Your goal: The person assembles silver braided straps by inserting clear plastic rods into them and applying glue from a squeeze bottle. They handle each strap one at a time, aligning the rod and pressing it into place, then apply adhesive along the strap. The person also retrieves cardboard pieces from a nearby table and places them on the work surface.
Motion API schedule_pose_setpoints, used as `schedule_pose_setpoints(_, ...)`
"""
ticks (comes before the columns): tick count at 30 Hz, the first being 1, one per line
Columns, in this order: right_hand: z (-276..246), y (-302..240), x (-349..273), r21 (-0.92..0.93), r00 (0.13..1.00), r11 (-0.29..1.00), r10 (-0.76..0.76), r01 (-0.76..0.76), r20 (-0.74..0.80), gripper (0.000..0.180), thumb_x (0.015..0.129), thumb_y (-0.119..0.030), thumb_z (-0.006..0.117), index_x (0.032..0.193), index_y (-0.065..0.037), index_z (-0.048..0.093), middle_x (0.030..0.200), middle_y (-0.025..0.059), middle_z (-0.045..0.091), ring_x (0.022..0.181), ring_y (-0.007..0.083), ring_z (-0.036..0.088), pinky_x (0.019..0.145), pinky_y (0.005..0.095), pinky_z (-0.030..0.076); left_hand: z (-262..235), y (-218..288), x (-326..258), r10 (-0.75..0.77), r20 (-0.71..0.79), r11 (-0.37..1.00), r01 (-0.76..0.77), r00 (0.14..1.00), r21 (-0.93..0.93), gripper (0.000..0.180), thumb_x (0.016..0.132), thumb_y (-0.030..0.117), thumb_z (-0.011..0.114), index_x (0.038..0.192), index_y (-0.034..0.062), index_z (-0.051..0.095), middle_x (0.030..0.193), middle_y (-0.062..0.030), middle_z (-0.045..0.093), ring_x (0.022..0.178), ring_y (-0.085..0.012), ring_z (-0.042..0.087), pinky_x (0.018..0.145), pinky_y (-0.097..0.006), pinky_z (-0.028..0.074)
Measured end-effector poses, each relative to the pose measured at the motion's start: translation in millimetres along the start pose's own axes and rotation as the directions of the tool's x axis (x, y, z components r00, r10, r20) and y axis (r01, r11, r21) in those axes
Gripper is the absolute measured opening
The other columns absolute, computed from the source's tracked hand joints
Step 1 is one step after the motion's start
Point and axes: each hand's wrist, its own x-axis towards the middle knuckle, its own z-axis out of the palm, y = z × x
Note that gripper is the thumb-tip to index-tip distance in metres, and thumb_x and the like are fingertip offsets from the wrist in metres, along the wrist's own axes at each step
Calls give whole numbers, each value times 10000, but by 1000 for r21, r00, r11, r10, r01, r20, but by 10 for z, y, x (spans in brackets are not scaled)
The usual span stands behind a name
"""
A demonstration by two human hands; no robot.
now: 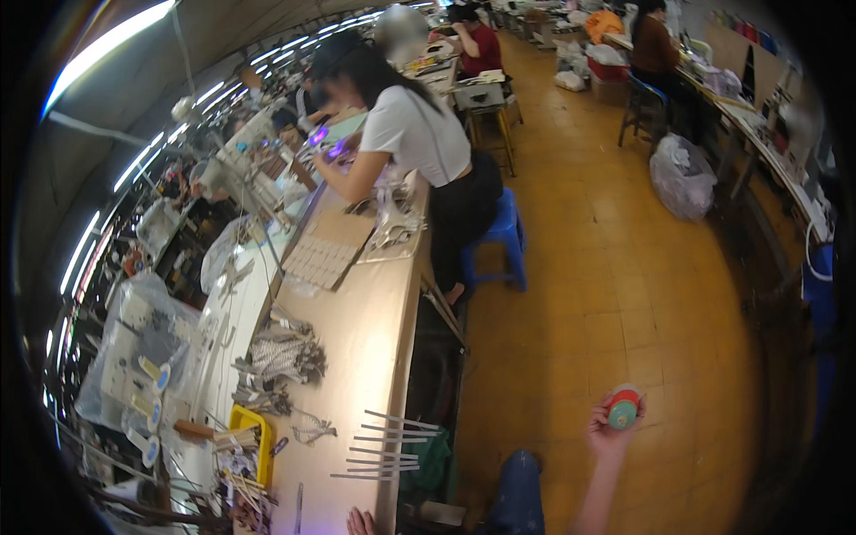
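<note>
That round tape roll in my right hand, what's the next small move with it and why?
Probably bring the right hand back left over the workbench. It holds the round roll out over the floor, away from the thin strips laid on the bench, where only the left hand's fingertips rest.

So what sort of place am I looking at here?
Most likely a factory assembly floor: long workbenches with bundled parts, seated workers on blue stools, and bagged material. Your right hand holds a tape roll.
</note>
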Motion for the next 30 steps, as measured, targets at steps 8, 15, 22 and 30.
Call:
schedule_pose_setpoints(8,334,-1054,-571,59,968,967,-250,249,-1,592,788,-620,673,929,-49,604,739,58,626,558,145,505,465,252,412,-128,664,624,197,10,977,-197,980,78,758,802,422,697,1300,-60,391,1312,-310,375,1245,-463,347,1043,-538,279)
schedule_pose_setpoints(15,460,-1542,-1671,266,951,929,-293,258,99,609,766,-626,674,930,-43,602,752,59,640,554,147,498,464,243,388,204,2470,1181,625,188,781,-610,758,-136,640,815,393,676,1221,-50,456,1219,-292,446,1163,-446,420,988,-516,337)
schedule_pose_setpoints(22,-159,-1813,-3301,476,635,545,-772,690,-37,567,783,-607,684,936,-67,605,751,61,660,540,155,517,467,254,403,491,3741,1076,781,493,570,-760,383,-313,529,827,363,655,1142,-40,522,1126,-273,517,1081,-429,492,934,-495,395)
schedule_pose_setpoints(30,-849,-1252,-4333,556,180,-114,-877,823,-446,429,827,-549,686,900,-130,626,736,31,649,532,153,519,455,252,412,676,4189,1257,666,729,501,-819,159,-279,417,841,330,631,1052,-28,596,1019,-252,597,987,-409,576,871,-471,462)
